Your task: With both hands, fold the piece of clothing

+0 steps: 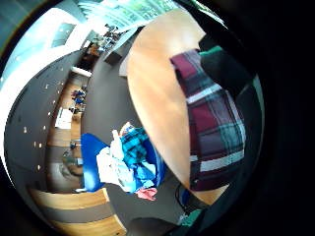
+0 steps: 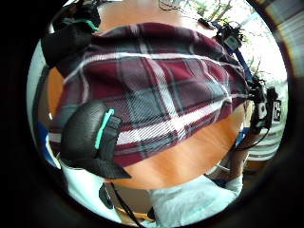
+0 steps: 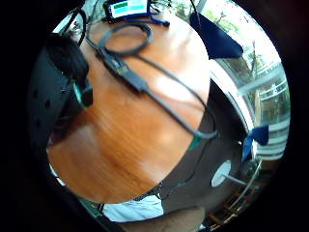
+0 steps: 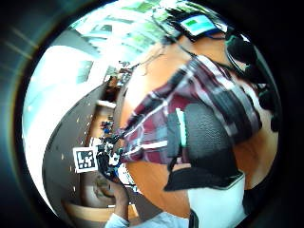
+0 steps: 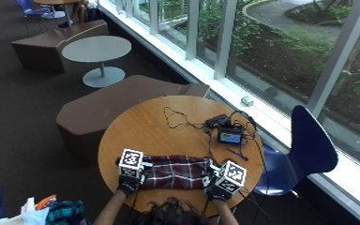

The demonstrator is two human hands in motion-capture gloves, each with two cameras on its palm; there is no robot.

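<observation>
A maroon plaid garment (image 5: 175, 171) lies spread in a low band near the front edge of the round wooden table (image 5: 161, 122). My left hand (image 5: 130, 180) is at its left end and my right hand (image 5: 222, 185) at its right end. In the left thumb side view the thumb (image 2: 90, 137) lies over the plaid cloth (image 2: 161, 85) while curled fingers (image 2: 71, 33) hold its far edge. The right thumb (image 4: 204, 137) also presses on the bunched plaid cloth (image 4: 152, 123), with fingers (image 4: 242, 52) curled beyond it.
A small device with a lit screen (image 5: 231, 137) and black cables (image 5: 180, 117) lie on the table's far right. A blue chair (image 5: 308, 145) stands to the right. A pile of clothes (image 5: 55, 211) sits on the floor to the left.
</observation>
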